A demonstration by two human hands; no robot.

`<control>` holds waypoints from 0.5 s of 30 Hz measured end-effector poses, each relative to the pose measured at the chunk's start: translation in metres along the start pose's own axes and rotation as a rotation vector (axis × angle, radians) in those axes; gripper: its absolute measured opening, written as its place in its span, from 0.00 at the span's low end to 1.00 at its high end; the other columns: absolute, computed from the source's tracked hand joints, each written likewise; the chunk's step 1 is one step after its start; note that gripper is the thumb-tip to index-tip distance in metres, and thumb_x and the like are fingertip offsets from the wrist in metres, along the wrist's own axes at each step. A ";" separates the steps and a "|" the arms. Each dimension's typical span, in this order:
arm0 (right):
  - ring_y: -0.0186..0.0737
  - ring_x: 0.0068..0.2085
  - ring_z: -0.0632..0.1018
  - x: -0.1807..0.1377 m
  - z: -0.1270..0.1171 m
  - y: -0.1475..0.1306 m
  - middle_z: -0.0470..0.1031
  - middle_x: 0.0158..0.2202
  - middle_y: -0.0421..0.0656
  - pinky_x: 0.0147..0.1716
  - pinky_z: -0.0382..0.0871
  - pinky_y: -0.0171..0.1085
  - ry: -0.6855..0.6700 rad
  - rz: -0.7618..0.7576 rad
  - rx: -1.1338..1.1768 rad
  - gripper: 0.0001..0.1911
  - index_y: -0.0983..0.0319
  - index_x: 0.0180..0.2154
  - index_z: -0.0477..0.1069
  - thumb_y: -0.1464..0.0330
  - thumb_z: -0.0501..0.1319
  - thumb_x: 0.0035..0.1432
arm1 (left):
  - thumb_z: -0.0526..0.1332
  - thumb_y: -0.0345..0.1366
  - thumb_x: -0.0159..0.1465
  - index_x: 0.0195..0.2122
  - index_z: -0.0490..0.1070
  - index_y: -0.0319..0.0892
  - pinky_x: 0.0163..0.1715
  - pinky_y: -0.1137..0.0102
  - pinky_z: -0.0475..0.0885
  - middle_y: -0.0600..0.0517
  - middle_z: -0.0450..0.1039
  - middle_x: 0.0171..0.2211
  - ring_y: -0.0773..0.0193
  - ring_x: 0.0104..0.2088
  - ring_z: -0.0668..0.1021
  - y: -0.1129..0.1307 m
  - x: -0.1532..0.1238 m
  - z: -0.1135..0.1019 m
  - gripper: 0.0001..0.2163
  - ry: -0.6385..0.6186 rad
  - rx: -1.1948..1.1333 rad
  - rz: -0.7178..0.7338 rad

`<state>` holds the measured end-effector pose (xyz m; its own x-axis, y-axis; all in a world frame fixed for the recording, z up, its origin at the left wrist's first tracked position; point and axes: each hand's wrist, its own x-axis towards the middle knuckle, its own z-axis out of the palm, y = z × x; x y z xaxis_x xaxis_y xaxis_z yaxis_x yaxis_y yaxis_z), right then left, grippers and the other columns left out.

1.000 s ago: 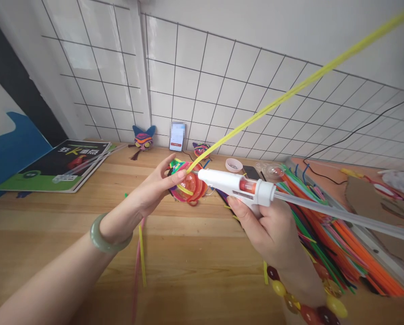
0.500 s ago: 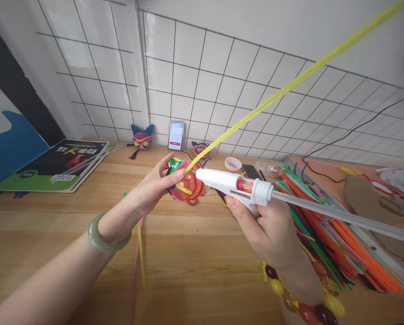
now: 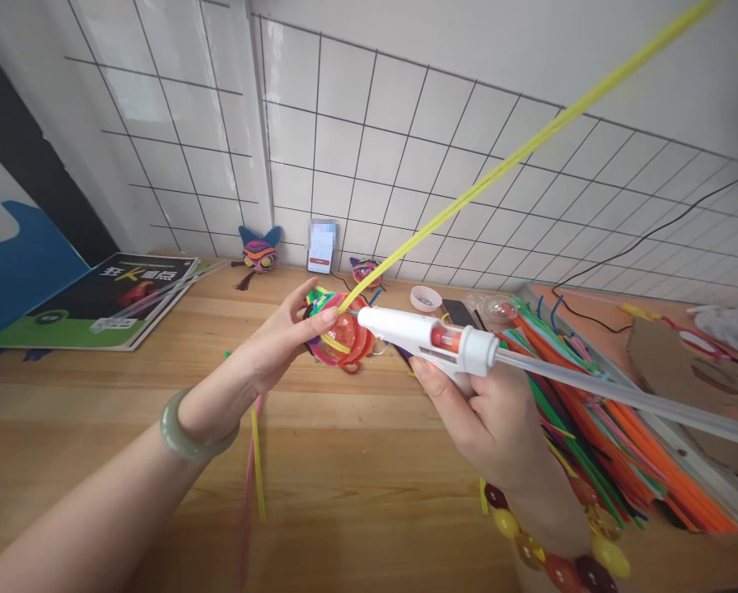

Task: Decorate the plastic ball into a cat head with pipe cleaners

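One left hand (image 3: pixel 282 336), grip clamped on the left side of a round craft piece (image 3: pixel 347 332), thumb over the near end of a yellow stem (image 3: pixel 468 198). Piece sits mid-view over the tabletop (image 3: pixel 357 469); contact with the wood, can't tell. Looks: shiny, see-through orange-red middle, red and pink coils round the rim, green and blue patches on the left, short yellow strip across the lower part, small reddish loop at the bottom edge. Stem is fuzzy, looks doubled, slants up right, far end blurred. Right hand (image 3: pixel 496 420): grip wrapped round the handle of a white glue gun (image 3: pixel 399 326), nozzle right at the piece beside the thumb, clear glue stick (image 3: pixel 591 387) out the back. Farther out: blue-eared mask (image 3: pixel 260 252), lit phone (image 3: pixel 321 249) against the grid wall, pink bowl (image 3: pixel 426 299), heap of colored stems (image 3: pixel 597 428) right, magazine (image 3: pixel 97 301) left.
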<state>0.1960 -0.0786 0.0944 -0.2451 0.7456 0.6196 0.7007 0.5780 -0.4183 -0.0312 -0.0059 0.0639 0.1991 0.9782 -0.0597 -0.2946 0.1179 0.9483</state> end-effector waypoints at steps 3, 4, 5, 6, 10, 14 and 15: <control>0.41 0.25 0.75 0.001 0.000 0.000 0.75 0.25 0.43 0.22 0.68 0.38 0.002 0.005 -0.005 0.12 0.63 0.44 0.74 0.62 0.58 0.67 | 0.75 0.45 0.53 0.72 0.48 0.44 0.62 0.51 0.63 0.37 0.65 0.65 0.42 0.63 0.69 -0.001 0.000 -0.001 0.50 -0.001 -0.003 0.009; 0.42 0.26 0.76 0.001 0.000 -0.001 0.77 0.27 0.44 0.23 0.69 0.38 0.002 0.000 0.004 0.12 0.63 0.45 0.73 0.63 0.58 0.67 | 0.75 0.45 0.53 0.72 0.48 0.44 0.61 0.51 0.64 0.37 0.65 0.64 0.42 0.63 0.70 -0.001 0.000 -0.001 0.50 0.000 -0.003 0.011; 0.43 0.27 0.77 0.001 0.000 -0.001 0.78 0.29 0.45 0.24 0.71 0.38 0.001 -0.009 0.018 0.11 0.62 0.46 0.73 0.64 0.58 0.67 | 0.75 0.45 0.53 0.72 0.49 0.44 0.61 0.51 0.64 0.37 0.65 0.64 0.42 0.62 0.70 -0.001 0.000 -0.001 0.50 0.003 -0.002 0.010; 0.43 0.29 0.78 0.001 0.000 -0.002 0.80 0.31 0.45 0.26 0.72 0.38 0.001 -0.020 0.032 0.11 0.62 0.47 0.73 0.64 0.58 0.67 | 0.75 0.45 0.53 0.72 0.49 0.44 0.61 0.52 0.64 0.38 0.66 0.64 0.42 0.62 0.71 -0.001 0.001 -0.001 0.50 0.004 -0.001 0.010; 0.43 0.28 0.78 0.001 0.001 -0.002 0.79 0.31 0.45 0.26 0.73 0.38 -0.002 -0.025 0.030 0.11 0.62 0.46 0.73 0.65 0.58 0.67 | 0.75 0.45 0.53 0.72 0.48 0.44 0.62 0.52 0.63 0.38 0.67 0.63 0.43 0.61 0.72 -0.002 0.001 -0.002 0.50 -0.003 -0.002 0.008; 0.42 0.25 0.76 0.001 0.000 -0.002 0.75 0.25 0.42 0.25 0.71 0.38 0.007 -0.009 -0.006 0.11 0.63 0.44 0.74 0.64 0.58 0.67 | 0.75 0.45 0.53 0.72 0.47 0.43 0.62 0.51 0.62 0.37 0.66 0.64 0.42 0.62 0.70 -0.001 0.001 -0.001 0.51 -0.004 -0.001 0.002; 0.42 0.26 0.76 0.001 0.000 -0.002 0.76 0.26 0.43 0.25 0.71 0.38 0.005 -0.012 0.002 0.11 0.63 0.44 0.74 0.64 0.58 0.66 | 0.75 0.45 0.53 0.72 0.47 0.43 0.62 0.50 0.62 0.37 0.65 0.64 0.41 0.63 0.70 -0.001 0.001 -0.001 0.51 -0.001 0.003 0.003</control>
<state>0.1941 -0.0787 0.0959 -0.2502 0.7367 0.6282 0.6961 0.5879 -0.4121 -0.0314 -0.0048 0.0628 0.1992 0.9783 -0.0567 -0.2924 0.1145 0.9494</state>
